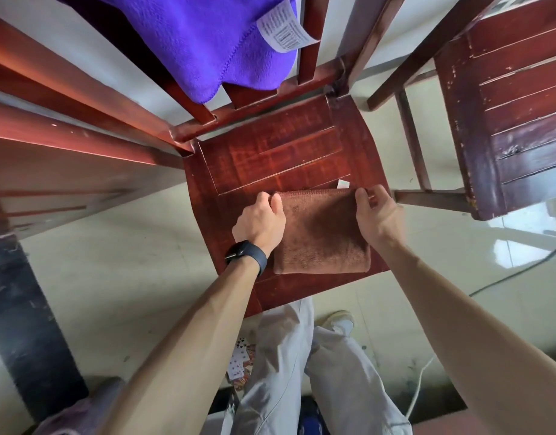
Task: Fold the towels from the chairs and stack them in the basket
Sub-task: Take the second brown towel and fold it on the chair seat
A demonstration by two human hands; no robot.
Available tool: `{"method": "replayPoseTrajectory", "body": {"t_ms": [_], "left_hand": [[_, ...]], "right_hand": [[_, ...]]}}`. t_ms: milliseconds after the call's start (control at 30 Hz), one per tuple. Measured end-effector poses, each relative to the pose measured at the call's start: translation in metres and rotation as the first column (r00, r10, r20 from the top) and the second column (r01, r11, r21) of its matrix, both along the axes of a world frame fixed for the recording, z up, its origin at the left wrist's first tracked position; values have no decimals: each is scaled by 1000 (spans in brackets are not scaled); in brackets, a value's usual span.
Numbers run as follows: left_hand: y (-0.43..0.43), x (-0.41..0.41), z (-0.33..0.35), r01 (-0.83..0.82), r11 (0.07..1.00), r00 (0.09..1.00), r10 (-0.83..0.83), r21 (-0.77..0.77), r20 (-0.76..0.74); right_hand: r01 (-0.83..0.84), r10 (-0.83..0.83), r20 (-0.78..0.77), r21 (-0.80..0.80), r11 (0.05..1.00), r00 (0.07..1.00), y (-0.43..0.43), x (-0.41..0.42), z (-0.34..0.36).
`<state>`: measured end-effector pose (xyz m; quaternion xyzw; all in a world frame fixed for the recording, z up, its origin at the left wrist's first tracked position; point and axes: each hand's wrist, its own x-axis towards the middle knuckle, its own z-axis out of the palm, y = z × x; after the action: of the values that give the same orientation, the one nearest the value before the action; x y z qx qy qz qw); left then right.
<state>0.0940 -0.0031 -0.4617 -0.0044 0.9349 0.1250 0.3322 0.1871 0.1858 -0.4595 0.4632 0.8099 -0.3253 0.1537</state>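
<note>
Two legs in pale grey trousers (301, 372) stand nearest, with a few scattered playing cards (239, 362) on the tiled floor beside them. Both bare forearms reach forward from there, the left one wearing a dark wristband watch (246, 255).

The left hand (259, 222) curls its fingers over the far left corner of a folded rectangular brown terry towel (320, 233). The right hand (375, 215) pinches the far right corner between thumb and fingers. Holding both far corners probably keeps the layers square, either to bring that edge toward the body for one more fold or to lift the bundle whole.

This brown terry towel lies flat on the front half of a red-brown slatted wooden chair seat (270, 152), which serves as the folding surface. A small white tag (343, 184) peeps out at its far edge.

Beyond, a purple fleece towel (207, 42) with a printed white care label (284, 29) hangs over the chair's back, unfolded and seemingly next in line. A second, darker worn wooden chair (521, 120) stands to the right with nothing on the part of its seat that shows. I cannot make out the basket for certain.
</note>
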Motion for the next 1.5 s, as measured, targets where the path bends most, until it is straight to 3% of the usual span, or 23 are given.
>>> {"method": "replayPoseTrajectory", "body": {"t_ms": [200, 300, 400, 467, 567, 733, 867, 1033, 1100, 1167, 1233, 1333, 1500], "left_hand": [[3, -6, -1, 132, 988, 988, -138, -81, -69], [-6, 9, 3, 151, 989, 947, -144, 3, -287], [-18, 40, 5, 387, 921, 812, -317, 46, -491], [-19, 58, 3, 549, 833, 753, -457, 70, -474], [-18, 66, -11, 621, 783, 730, -565, 30, -384], [-30, 62, -41, 619, 785, 745, -583, 11, -325], [-35, 60, -44, 597, 802, 764, -572, -9, -298], [-78, 43, -31, 488, 864, 824, -502, -122, -264], [-82, 39, -17, 374, 926, 874, -369, -45, -317], [-72, 36, 0, 203, 970, 931, -150, 131, -332], [-54, 32, 16, -41, 956, 986, 86, 289, -145], [-28, 26, 24, -378, 879, 923, 333, 291, 191], [-16, 20, 11, -505, 838, 847, 434, 209, 307]], "right_hand": [[-59, 55, 74, 57, 997, 996, 4, -10, -3], [18, -18, 3, 116, 993, 1000, -5, -1, 0], [-6, 69, -169, 351, 936, 983, -29, 19, 9], [-161, 258, -185, 421, 893, 948, -50, 28, 12], [-458, 526, -97, 377, 805, 845, -64, 36, -2], [-569, 596, 12, 314, 760, 803, -44, 55, -36], [-483, 493, 53, 313, 818, 869, -48, 59, -42], [-320, 322, 39, 275, 907, 946, -47, 59, -22], [-158, 171, -36, 239, 958, 985, -40, 58, -8], [21, -14, -93, 73, 997, 996, -30, 56, 3], [181, -190, -68, -120, 976, 979, -21, 52, 6], [255, -240, 88, -248, 935, 967, -10, 43, 4], [294, -258, 142, -386, 875, 956, 9, 36, -1]]}}
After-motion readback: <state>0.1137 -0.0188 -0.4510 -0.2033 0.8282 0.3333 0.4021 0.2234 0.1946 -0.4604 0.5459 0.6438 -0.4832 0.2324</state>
